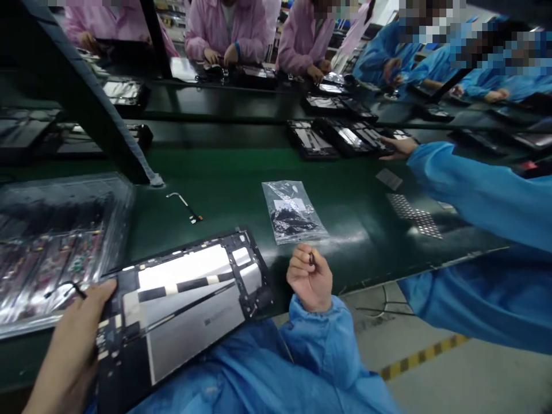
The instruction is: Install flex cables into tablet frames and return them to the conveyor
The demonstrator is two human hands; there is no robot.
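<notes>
Green workbench (228, 184) bearing a bag (295, 214), cable (184, 206) and clear tray (64, 247).

bag (297, 221): flat on the desk (224, 172), with small parts inside
cable (184, 202): on the desk, left of the bag, well apart
post (129, 144): left of the bag, past the cable
tray (124, 207): far left of the bag, loaded with packed parts
open device (190, 310): before and left of the bag, in the left hand (81, 322)
small part (311, 259): just before the bag, in the right hand (311, 282)
sheets (426, 223): on the desk, right of the bag
row of devices (345, 137): behind and right of the bag
</notes>
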